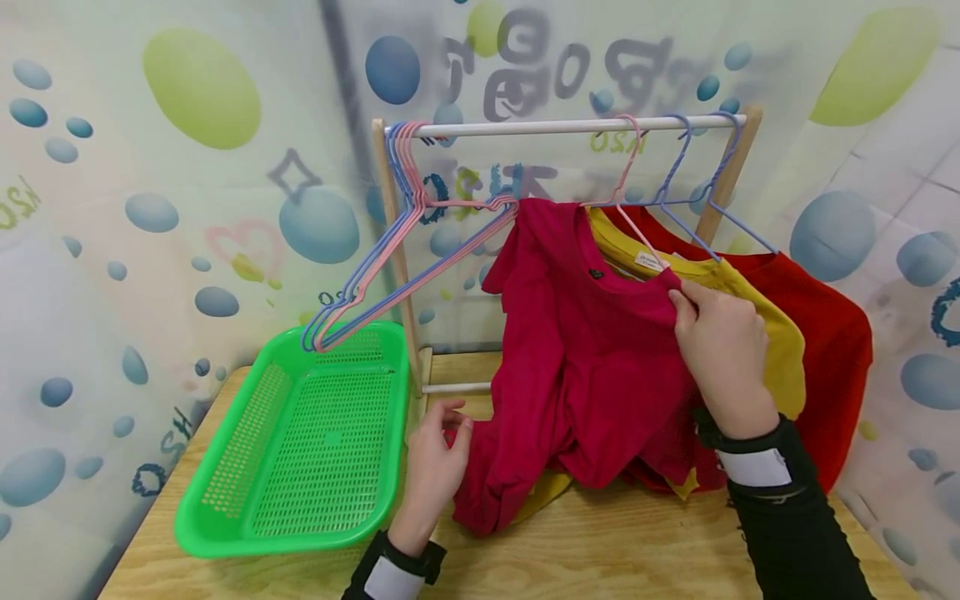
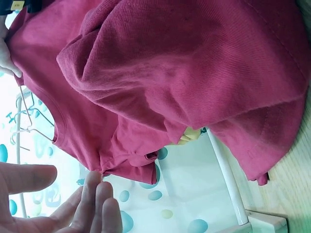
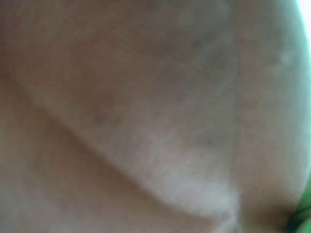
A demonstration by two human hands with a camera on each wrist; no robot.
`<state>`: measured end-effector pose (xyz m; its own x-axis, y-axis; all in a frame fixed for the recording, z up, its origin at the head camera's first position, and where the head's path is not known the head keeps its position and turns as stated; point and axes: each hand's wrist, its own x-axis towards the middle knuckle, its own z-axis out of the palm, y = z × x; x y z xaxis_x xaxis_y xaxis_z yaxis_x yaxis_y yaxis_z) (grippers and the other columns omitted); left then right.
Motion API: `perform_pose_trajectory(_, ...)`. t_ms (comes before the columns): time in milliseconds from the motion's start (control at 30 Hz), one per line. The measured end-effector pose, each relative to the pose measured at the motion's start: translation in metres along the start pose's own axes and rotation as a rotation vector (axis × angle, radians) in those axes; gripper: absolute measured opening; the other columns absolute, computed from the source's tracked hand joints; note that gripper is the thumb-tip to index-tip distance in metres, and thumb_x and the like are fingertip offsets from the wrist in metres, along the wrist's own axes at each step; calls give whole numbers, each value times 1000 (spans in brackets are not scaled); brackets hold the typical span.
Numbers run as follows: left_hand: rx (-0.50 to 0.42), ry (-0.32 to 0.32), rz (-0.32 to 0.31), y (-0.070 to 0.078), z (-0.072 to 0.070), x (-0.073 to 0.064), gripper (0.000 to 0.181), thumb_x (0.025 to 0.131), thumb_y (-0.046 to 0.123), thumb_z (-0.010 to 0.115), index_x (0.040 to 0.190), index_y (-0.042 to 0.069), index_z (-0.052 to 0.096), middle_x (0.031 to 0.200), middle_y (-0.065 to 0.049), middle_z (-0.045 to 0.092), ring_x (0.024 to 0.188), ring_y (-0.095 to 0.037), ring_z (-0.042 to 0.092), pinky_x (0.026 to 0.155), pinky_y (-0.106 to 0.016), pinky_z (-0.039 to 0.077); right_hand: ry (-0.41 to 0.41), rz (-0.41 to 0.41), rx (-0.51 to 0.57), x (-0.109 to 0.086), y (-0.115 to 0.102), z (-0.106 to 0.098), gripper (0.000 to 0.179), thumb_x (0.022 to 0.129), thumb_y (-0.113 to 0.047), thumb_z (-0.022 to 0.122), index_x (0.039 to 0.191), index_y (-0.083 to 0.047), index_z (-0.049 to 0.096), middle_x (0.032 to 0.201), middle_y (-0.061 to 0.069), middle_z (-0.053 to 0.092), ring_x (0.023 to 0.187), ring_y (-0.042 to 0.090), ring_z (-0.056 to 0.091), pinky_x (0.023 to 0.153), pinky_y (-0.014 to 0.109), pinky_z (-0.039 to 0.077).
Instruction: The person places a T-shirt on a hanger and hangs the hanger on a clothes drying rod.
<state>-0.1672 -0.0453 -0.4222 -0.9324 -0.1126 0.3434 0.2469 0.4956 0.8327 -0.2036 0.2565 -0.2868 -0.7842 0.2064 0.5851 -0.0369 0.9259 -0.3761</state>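
A crimson shirt [image 1: 592, 358] hangs at the front of a wooden rack, on a pink hanger [image 1: 626, 179] hooked over the white rail [image 1: 555, 127]. My right hand [image 1: 682, 304] pinches its shoulder seam beside the collar. My left hand [image 1: 453, 425] is low at the shirt's bottom left edge, fingers loose and fingertips against the cloth. In the left wrist view the straight fingers [image 2: 92, 194] touch the crimson shirt [image 2: 194, 73] at its edge without gripping it. The right wrist view is a skin-coloured blur.
Behind the crimson shirt hang a yellow shirt [image 1: 772, 333] and a red shirt [image 1: 832, 350] on blue hangers. Several bare pink and blue hangers [image 1: 390, 258] hang at the rail's left end. A green mesh basket [image 1: 262, 546] sits on the wooden table [image 1: 600, 550], left of the rack.
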Motion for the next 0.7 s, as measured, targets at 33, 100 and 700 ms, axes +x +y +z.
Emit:
perform_pose_trajectory(33, 3, -2, 1, 0, 0, 0, 21, 88, 10, 62, 109, 11, 62, 89, -2, 67, 81, -15, 63, 67, -34, 50, -2, -2, -1, 1, 1, 0, 35, 95, -25, 56, 123, -4, 62, 105, 31, 63, 80, 51, 55, 61, 58, 43)
perform_pose_trajectory(100, 13, -4, 1, 0, -1, 1, 21, 89, 11, 62, 109, 11, 63, 90, -1, 68, 83, -14, 63, 67, -31, 49, -16, 5, -16, 2, 2, 0, 37, 96, -27, 54, 124, -5, 61, 104, 31, 64, 80, 52, 54, 60, 59, 43)
perform_pose_trajectory(700, 111, 67, 47, 5, -3, 2, 21, 87, 11, 65, 108, 7, 63, 98, -6, 64, 92, -23, 58, 74, -34, 45, 297, -22, 21, -24, -7, 17, 57, 90, -28, 59, 142, -11, 42, 122, 28, 50, 108, 45, 44, 88, 59, 31)
